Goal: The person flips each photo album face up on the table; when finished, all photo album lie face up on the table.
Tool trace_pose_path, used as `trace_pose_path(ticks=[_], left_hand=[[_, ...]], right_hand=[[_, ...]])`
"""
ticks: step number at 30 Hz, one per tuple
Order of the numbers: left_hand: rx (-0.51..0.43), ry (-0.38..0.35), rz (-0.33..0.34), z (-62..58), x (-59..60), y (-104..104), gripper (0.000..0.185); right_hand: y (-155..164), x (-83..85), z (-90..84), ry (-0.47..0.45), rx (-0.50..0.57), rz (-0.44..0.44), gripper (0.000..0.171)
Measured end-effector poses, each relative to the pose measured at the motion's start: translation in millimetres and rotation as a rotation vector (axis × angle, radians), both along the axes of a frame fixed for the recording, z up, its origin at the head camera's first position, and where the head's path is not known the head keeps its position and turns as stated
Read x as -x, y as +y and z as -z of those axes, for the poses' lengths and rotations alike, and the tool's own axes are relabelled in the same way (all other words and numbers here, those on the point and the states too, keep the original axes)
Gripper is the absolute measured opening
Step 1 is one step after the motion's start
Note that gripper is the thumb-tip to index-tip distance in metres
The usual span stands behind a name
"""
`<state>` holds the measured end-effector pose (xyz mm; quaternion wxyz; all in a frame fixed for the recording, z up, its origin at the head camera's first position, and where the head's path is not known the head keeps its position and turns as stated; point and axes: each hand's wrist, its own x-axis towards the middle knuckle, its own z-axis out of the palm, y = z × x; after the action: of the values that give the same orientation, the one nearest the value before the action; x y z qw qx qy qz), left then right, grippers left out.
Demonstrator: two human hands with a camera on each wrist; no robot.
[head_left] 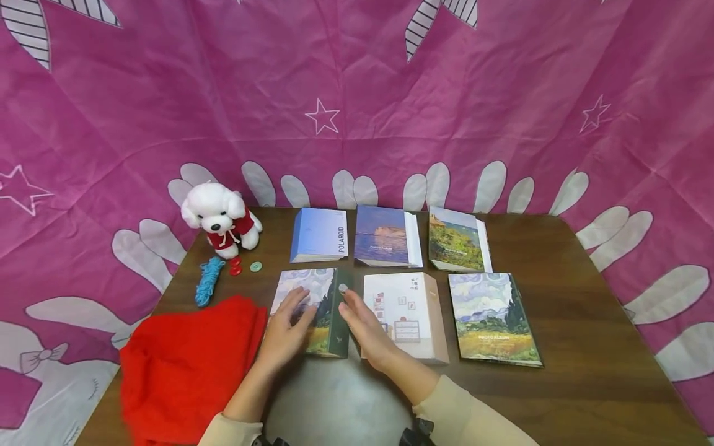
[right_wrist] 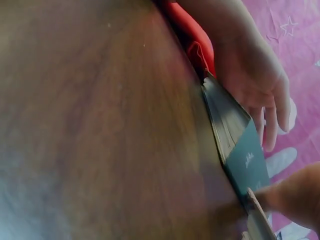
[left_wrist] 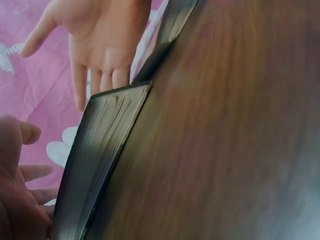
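Observation:
A photo album [head_left: 322,296] with a painted cover and dark green spine lies at the front left of the brown table [head_left: 580,347]. My left hand [head_left: 287,328] rests flat on its cover, fingers straight. My right hand [head_left: 365,328] lies along the spine, between this album and a white album [head_left: 409,310], with straight fingers touching the spine. In the left wrist view the album's page edge [left_wrist: 100,165] runs between the left hand [left_wrist: 20,200] and the right hand [left_wrist: 95,40]. In the right wrist view a right fingertip [right_wrist: 295,195] touches the green spine [right_wrist: 245,150]; the left hand [right_wrist: 255,80] lies beyond it.
Further albums: a cypress-painting one [head_left: 491,319] at front right, a blue Polaroid one [head_left: 319,235], a seascape [head_left: 385,235] and a green landscape [head_left: 457,240] behind. A red cloth [head_left: 189,365], blue yarn [head_left: 209,280], buttons [head_left: 256,267] and a white plush dog [head_left: 221,218] lie left.

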<state>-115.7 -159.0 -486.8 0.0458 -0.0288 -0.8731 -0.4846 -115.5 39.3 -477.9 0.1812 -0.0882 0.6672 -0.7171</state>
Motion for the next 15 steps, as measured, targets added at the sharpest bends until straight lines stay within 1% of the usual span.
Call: trace_pose_path(ticks=[2, 4, 6, 8, 10, 12, 15], left_hand=[[0.04, 0.022, -0.023, 0.1, 0.7, -4, 0.048], [0.062, 0.02, -0.051, 0.2, 1.5, -7, 0.049], [0.077, -0.001, -0.084, -0.7, 2.5, -10, 0.051], [0.08, -0.046, -0.112, -2.1, 3.4, -12, 0.056], [0.069, -0.064, -0.117, -3.3, 4.5, -14, 0.059], [0.066, -0.073, -0.111, -3.4, 4.5, -14, 0.061], [0.055, -0.085, -0.092, -2.1, 3.0, -13, 0.062]], right_hand=[[-3, -0.2, -0.3, -0.012, -0.015, 0.027, 0.075], [-7, -1.6, -1.3, -0.025, -0.027, 0.063, 0.075], [-11, -3.0, -2.0, -0.029, -0.033, 0.112, 0.075], [-15, -3.5, -1.9, -0.04, -0.006, 0.17, 0.074], [-18, -2.0, -0.3, -0.05, 0.059, 0.227, 0.072], [-19, -0.6, 1.6, -0.055, 0.097, 0.28, 0.069], [-20, 2.1, 4.6, -0.041, 0.107, 0.352, 0.054]])
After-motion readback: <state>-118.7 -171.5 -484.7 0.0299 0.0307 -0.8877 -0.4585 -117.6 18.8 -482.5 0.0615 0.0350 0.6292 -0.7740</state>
